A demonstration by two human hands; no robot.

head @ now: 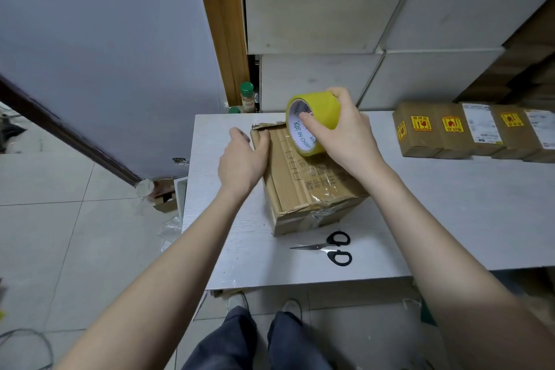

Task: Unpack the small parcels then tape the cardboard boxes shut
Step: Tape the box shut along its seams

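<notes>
A brown cardboard box (303, 186) with printed characters lies on the white table (450, 204), its flaps closed and clear tape over its near end. My right hand (345, 135) grips a yellow roll of tape (312, 120) and holds it over the far part of the box top, thumb in the roll's core. My left hand (243, 159) rests on the box's left top edge, with its thumb on the top and its fingers straight along the side.
Black-handled scissors (330, 248) lie on the table just in front of the box. Several small brown parcels (468, 129) with yellow stickers stand in a row at the right. A spice jar (247, 96) stands behind the table, and packaging scraps (163, 195) lie on the floor at left.
</notes>
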